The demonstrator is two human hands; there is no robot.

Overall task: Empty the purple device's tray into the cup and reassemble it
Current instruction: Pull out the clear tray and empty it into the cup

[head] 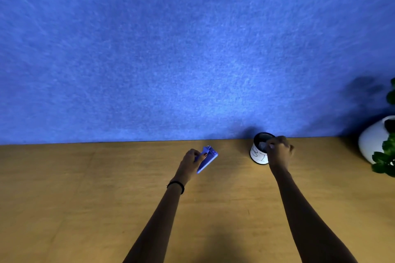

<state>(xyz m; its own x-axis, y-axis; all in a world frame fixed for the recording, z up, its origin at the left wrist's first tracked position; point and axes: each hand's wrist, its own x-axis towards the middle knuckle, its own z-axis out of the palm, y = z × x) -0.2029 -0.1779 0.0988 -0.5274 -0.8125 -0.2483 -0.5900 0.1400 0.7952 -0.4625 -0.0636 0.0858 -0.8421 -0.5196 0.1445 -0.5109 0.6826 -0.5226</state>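
Observation:
My left hand (191, 161) grips the purple device (208, 159), a small wedge-shaped plastic body held tilted just above the wooden table (106, 198). To the right stands the cup (259, 151), white with dark handwriting and a dark inside, close to the blue wall. My right hand (279, 149) hovers at the cup's right rim, fingers pinched on a small pale, blurred piece, apparently the tray (265, 145), held over the cup's mouth. What lies inside the cup is too dark to tell.
A blue felt wall (192, 49) rises directly behind the table's far edge. A white round pot (374, 141) with green leaves (384, 160) stands at the far right. A dark band circles my left wrist.

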